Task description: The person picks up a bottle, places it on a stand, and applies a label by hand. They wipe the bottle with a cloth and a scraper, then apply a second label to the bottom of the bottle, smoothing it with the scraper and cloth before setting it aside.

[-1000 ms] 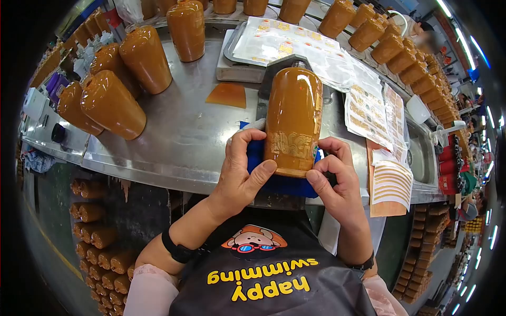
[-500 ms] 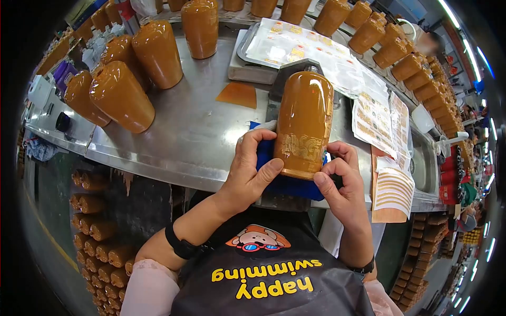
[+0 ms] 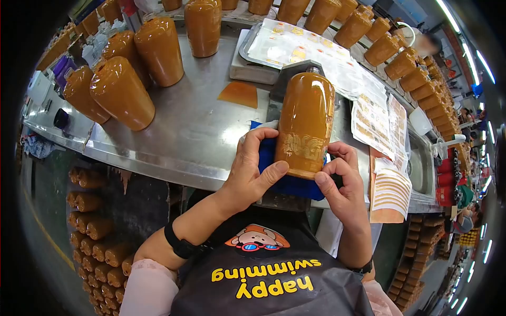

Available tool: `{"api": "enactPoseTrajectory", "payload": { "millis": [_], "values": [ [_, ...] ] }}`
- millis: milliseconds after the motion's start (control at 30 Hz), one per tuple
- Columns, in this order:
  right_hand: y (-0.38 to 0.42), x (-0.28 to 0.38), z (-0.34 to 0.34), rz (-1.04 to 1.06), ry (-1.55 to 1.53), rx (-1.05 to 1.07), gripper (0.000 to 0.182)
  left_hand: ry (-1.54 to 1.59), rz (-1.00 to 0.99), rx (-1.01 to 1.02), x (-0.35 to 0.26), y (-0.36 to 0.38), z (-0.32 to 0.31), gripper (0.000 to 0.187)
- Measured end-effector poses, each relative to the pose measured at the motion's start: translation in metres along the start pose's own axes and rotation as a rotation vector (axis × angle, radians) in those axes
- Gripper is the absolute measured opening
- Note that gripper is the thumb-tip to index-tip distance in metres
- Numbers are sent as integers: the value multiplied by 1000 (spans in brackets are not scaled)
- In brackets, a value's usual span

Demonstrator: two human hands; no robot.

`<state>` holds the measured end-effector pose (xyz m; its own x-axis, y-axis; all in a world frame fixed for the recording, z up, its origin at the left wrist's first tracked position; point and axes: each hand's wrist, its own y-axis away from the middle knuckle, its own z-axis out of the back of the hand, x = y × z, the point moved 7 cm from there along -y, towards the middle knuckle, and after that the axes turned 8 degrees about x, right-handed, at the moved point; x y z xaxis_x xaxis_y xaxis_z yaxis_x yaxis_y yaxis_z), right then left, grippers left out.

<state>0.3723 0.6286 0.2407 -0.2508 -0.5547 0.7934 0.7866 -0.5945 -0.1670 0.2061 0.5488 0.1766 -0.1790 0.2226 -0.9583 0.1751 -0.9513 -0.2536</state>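
A glossy brown bottle (image 3: pixel 307 113) leans back, its neck away from me, over a blue cloth (image 3: pixel 287 185). Near its base runs a raised, scroll-like pale pattern (image 3: pixel 301 145). My left hand (image 3: pixel 250 166) grips the bottle's lower left side, the thumb on its front and the fingers curled at its edge. At the lower right, my right hand (image 3: pixel 342 181) has thumb and fingers closed at the bottle's edge. The fingertips behind the bottle are partly hidden.
Several brown bottles (image 3: pixel 123 95) stand on the steel table (image 3: pixel 195 137) at left. Printed sheets (image 3: pixel 371 124) and a strip-patterned sheet (image 3: pixel 391 190) lie at right, near a sink (image 3: pixel 421 171). More bottles (image 3: pixel 353 29) line the back, and others (image 3: pixel 100 253) are stacked below.
My left thumb has slid slightly right and up on the bottle. The bottles in the back right row have shifted left. The view has moved a little.
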Motion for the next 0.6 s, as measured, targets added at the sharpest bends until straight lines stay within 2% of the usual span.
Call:
{"api": "enactPoseTrajectory", "payload": {
  "millis": [233, 600],
  "values": [
    [-1, 1, 0, 11, 3, -6, 20, 155, 11, 23, 5, 1, 0, 60],
    [-1, -2, 1, 0, -38, 7, 18, -22, -26, -19, -3, -2, 1, 62]
  ]
}}
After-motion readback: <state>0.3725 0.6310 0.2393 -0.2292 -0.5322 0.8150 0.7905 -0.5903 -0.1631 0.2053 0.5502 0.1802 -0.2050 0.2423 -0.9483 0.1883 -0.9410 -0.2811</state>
